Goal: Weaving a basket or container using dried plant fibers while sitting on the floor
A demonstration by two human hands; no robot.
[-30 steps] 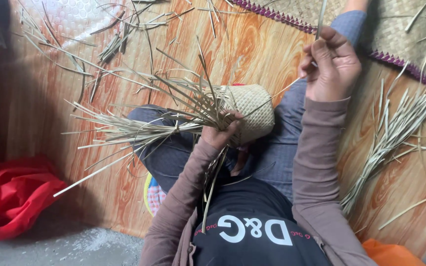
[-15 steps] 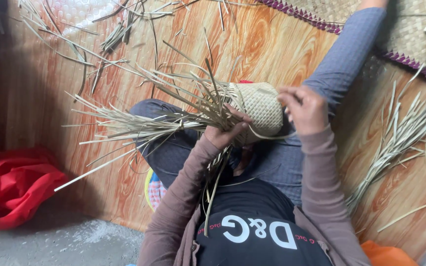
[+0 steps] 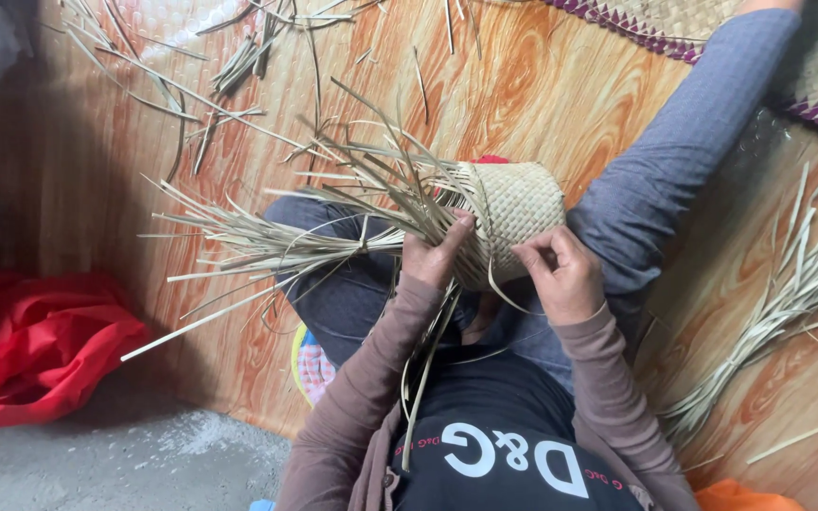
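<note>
Between the hands, a half-woven basket (image 3: 508,213): left hand (image 3: 437,255) grips its loose strips (image 3: 333,241); right hand (image 3: 560,274) pinches one strip. Weaving underway; the next move likely needs tension.

Wood-grain vinyl floor mat (image 3: 560,85) covers most of the floor. Loose dry straw strips (image 3: 239,66) scattered near its top-left corner, a few single strips (image 3: 449,24) at the top edge. Bundle of long straw strips (image 3: 788,303) lies along the right side, fanning toward the right edge. Woven mat with purple zigzag border (image 3: 684,24) sits at the top-right corner, overlapping the vinyl. Crumpled red cloth (image 3: 30,345) at the left edge, half on bare grey concrete floor (image 3: 144,464) along the bottom left. Patterned multicolour cloth (image 3: 310,364) at the vinyl's lower edge. Orange item (image 3: 745,497) at bottom right, mostly cut off.
</note>
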